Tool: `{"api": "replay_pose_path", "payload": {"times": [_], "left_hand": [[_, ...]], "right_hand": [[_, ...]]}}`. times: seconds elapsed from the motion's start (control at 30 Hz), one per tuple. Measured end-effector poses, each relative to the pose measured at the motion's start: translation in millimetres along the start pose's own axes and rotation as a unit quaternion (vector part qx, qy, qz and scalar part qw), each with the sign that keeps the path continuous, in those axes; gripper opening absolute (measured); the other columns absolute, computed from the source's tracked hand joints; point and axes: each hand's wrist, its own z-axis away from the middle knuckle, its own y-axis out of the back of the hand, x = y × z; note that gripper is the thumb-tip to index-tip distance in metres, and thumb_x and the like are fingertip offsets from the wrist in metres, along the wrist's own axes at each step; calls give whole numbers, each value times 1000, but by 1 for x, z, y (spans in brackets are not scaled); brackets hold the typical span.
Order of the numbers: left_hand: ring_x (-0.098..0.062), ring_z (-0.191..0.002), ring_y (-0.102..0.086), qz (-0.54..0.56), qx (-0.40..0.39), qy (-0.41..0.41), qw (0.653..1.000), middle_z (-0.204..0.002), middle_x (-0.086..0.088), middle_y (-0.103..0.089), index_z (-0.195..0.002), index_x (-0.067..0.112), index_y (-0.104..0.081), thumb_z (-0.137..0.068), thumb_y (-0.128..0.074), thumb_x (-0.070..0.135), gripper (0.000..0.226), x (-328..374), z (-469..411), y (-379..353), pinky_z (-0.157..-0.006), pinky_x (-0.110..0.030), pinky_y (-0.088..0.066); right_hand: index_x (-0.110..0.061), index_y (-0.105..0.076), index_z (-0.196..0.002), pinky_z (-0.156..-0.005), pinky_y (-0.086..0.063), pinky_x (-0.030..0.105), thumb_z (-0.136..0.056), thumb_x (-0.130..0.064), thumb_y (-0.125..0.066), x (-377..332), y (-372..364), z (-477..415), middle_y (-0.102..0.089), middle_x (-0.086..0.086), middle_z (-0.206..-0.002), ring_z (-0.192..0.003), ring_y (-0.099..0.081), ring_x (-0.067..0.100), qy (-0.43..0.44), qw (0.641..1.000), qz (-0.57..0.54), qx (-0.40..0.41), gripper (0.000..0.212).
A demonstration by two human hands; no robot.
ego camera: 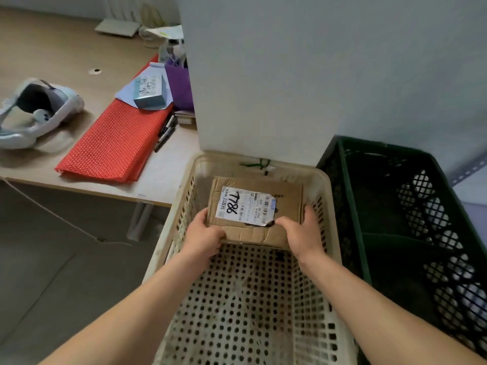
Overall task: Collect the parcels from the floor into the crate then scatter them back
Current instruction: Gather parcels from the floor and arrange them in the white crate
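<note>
A brown cardboard parcel (287,196) with a white shipping label marked in black pen sits inside the cream perforated crate (329,206), toward its far end. My left hand (204,237) grips the parcel's near left corner. My right hand (303,233) grips its near right corner, fingers wrapped round the right edge. The near part of the crate floor shows bare holes. I cannot tell whether the parcel rests on the crate floor or is held just above it.
A dark green crate (395,206) stands right of the cream one. On the wooden table (52,54) at left lie a red mesh mat (116,143), a white headset (34,111), a small grey box (150,90), a purple bag (180,85) and pens. A white pillar (263,75) rises behind the crate.
</note>
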Motion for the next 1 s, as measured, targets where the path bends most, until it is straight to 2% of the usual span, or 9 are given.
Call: {"api": "replay_pose_path", "payload": {"times": [0.17, 0.37, 0.53, 0.63, 0.7, 0.83, 0.9, 0.97, 1.0], "left_hand": [[-26, -91, -67, 6, 25, 47, 999, -117, -14, -68, -128, 12, -54, -86, -63, 4, 44, -34, -38, 3, -68, -34, -53], [-19, -109, -64, 30, 58, 37, 997, -124, 3, -66, -142, 24, -51, -93, -63, 0, 56, -46, -56, -1, -97, -44, -56], [-10, -78, -61, 117, 79, 65, 988, -136, 6, -57, -156, 35, -33, -96, -56, -4, 75, -55, -73, -8, -69, -31, -56], [-16, -92, -67, 127, 114, 73, 983, -145, 6, -53, -156, 39, -29, -95, -53, -4, 79, -66, -88, -16, -76, -36, -61], [-14, -95, -64, 114, 136, 68, 982, -147, 6, -50, -157, 41, -25, -94, -51, -3, 81, -71, -100, -21, -73, -29, -60], [5, -66, -27, 80, 126, 94, 984, -124, 10, -46, -162, 36, -3, -103, -47, 5, 79, -80, -116, -35, -41, -9, -29], [4, -65, -24, 67, 130, 105, 984, -136, 7, -47, -161, 37, 1, -104, -47, 8, 79, -82, -120, -39, -35, -8, -30], [-1, -88, -50, 43, 144, 92, 984, -158, 2, -34, -161, 40, 0, -103, -49, 11, 81, -93, -132, -39, -67, -5, -46], [-12, -115, -55, 30, 157, 80, 984, -162, 1, -29, -161, 40, -2, -101, -51, 12, 82, -96, -134, -36, -94, -18, -49]], "right_hand": [[-21, -32, -157, -113, -45, 52, -78, -30, -78, 26, -26, -19, -58, 2, -143, -129, -57, 27, -39, 999, 25, 20, 92], [-25, -42, -133, -95, -43, 33, -84, -6, -74, 53, -46, -38, -62, -8, -113, -104, -57, 16, -63, 997, 35, 31, 62], [-22, -34, -152, -105, -44, 37, -78, 3, -76, 71, -62, -55, -58, -9, -126, -118, -57, 18, -57, 998, 32, 7, 88], [-23, -41, -144, -101, -47, 36, -77, 9, -76, 83, -74, -72, -62, -11, -119, -112, -61, 16, -48, 998, 34, 3, 82], [-22, -40, -147, -98, -46, 33, -76, 11, -76, 91, -85, -85, -61, -9, -123, -116, -61, 17, -45, 998, 31, -4, 86], [-24, -26, -159, -114, -44, 41, -70, 6, -82, 111, -112, -103, -56, -1, -144, -131, -55, 19, -33, 997, 47, -45, 110], [-28, -22, -162, -116, -39, 39, -74, 5, -81, 122, -120, -111, -53, -6, -145, -131, -52, 15, -33, 998, 43, -43, 110], [-27, -24, -162, -115, -38, 35, -86, -2, -77, 129, -122, -117, -53, -6, -147, -131, -52, 15, -32, 999, 33, -23, 96], [-25, -26, -163, -117, -38, 36, -92, -9, -73, 132, -122, -119, -52, -4, -151, -135, -51, 18, -35, 999, 36, -14, 87]]}}
